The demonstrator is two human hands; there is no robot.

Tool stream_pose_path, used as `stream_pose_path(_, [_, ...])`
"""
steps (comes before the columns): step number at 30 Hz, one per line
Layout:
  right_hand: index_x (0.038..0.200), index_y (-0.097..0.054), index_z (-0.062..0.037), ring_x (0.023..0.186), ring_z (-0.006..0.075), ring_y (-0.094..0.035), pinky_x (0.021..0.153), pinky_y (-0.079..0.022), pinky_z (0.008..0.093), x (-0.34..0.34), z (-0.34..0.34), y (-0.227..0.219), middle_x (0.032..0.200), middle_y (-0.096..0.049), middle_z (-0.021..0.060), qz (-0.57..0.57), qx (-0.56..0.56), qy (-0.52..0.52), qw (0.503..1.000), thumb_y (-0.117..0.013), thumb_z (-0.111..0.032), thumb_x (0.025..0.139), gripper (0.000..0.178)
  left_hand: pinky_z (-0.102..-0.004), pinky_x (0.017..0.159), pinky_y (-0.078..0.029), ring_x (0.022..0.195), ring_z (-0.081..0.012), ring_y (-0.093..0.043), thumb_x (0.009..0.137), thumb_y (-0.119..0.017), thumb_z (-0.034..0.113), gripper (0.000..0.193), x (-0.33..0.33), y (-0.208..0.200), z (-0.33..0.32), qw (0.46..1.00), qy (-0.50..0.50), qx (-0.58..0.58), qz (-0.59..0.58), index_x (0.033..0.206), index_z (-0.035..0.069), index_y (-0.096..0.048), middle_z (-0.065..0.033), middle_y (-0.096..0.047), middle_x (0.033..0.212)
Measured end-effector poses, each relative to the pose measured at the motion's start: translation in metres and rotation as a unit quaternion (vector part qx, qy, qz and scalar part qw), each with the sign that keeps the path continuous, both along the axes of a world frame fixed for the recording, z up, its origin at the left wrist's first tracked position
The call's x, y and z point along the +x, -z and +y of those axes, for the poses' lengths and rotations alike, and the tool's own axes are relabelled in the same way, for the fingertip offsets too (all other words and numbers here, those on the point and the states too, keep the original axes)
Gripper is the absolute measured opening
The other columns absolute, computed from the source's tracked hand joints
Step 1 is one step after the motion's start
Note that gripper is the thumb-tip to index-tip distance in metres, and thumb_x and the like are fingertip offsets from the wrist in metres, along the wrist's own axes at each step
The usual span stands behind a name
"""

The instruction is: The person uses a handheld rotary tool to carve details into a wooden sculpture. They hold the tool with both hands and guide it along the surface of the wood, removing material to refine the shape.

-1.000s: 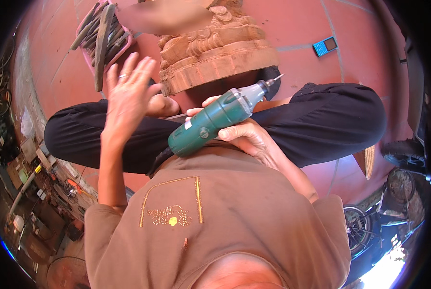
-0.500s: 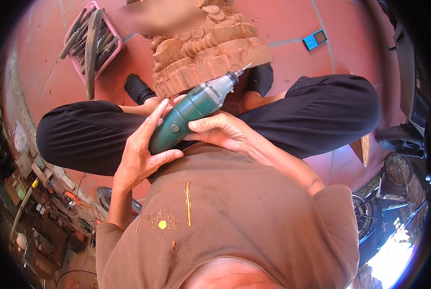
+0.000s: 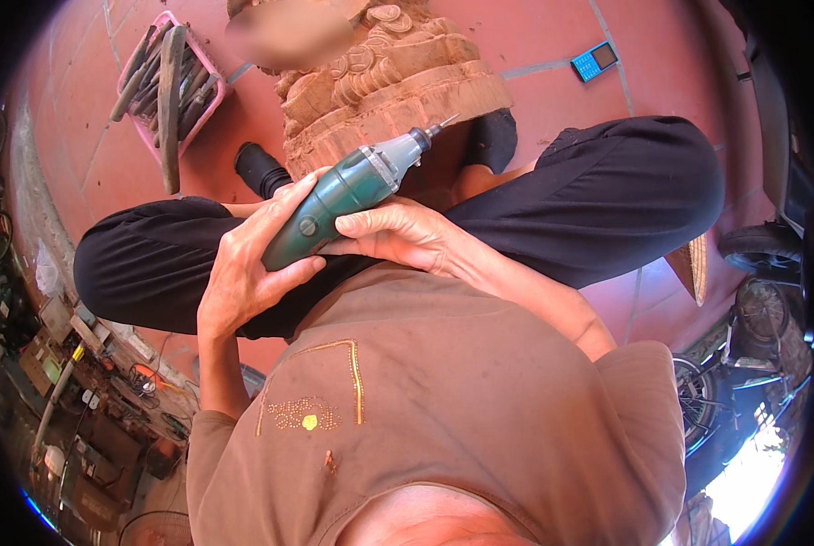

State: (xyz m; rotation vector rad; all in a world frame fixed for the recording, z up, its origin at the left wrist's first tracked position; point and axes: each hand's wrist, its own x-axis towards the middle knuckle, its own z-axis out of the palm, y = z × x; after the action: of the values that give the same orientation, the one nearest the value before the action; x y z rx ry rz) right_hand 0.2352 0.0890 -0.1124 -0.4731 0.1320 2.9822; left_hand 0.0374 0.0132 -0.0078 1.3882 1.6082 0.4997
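A green, bullet-shaped rotary power tool [image 3: 341, 196] with a grey nose lies tilted across my lap, its thin pointed bit [image 3: 441, 125] aimed up and to the right. Around its rear left side wraps my left hand [image 3: 254, 257], thumb beneath the body. My right hand [image 3: 398, 235] grips it from the lower right, with the thumb resting on the casing and the other fingers partly hidden below. Just beyond the tool stands a carved wooden piece [image 3: 371, 114] with coin-like and layered relief, between my feet. The bit is apart from the wood, near its front right edge.
On the tiled floor at far left sits a pink basket [image 3: 218, 107] full of chisel-like hand tools [image 3: 172, 100]. A blue keypad phone [image 3: 595, 62] lies at far right. Clutter and cables [image 3: 143, 378] line the left edge; wheels [image 3: 760, 250] stand at right.
Both hands have shifted slightly left and toward me with the rotary tool between them. The grip looks much the same.
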Motion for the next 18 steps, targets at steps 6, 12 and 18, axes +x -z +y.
stream_pose_path(6, [0.136, -0.058, -0.0037, 0.129, 0.0274, -0.059, 0.117, -0.044, 0.0488, -0.0006, -0.0007, 0.0039, 0.132, -0.064, 0.0109, 0.015, -0.003, 0.010, 1.000, -0.077, -0.008, 0.092, 0.049, -0.0432, 0.106, -0.049, 0.124, -0.0385, -0.064, 0.073, -0.083, 0.007, 0.084, -0.0025, -0.0023, 0.0061, 1.000, 0.018, -0.015, 0.008, 0.150, 0.005, -0.051, -0.0221, -0.063, 0.139])
stream_pose_path(12, [0.136, -0.059, -0.0047, 0.129, 0.0270, -0.059, 0.118, -0.043, 0.0503, 0.0002, -0.0007, 0.0059, 0.132, -0.064, 0.0105, 0.012, -0.011, 0.008, 1.000, -0.079, -0.008, 0.091, 0.049, -0.0423, 0.105, -0.050, 0.122, -0.0372, -0.066, 0.073, -0.083, 0.009, 0.084, -0.0029, 0.0042, 0.0047, 1.000, 0.021, -0.011, 0.005, 0.151, 0.006, -0.050, -0.0228, -0.064, 0.137])
stream_pose_path(18, [0.135, -0.060, -0.0052, 0.129, 0.0270, -0.059, 0.118, -0.042, 0.0511, -0.0002, -0.0009, 0.0056, 0.132, -0.065, 0.0101, 0.007, -0.017, 0.009, 1.000, -0.079, -0.008, 0.091, 0.048, -0.0427, 0.106, -0.049, 0.123, -0.0379, -0.065, 0.074, -0.082, 0.009, 0.084, -0.0028, 0.0031, 0.0063, 1.000, 0.020, -0.020, 0.001, 0.151, 0.006, -0.050, -0.0226, -0.064, 0.138])
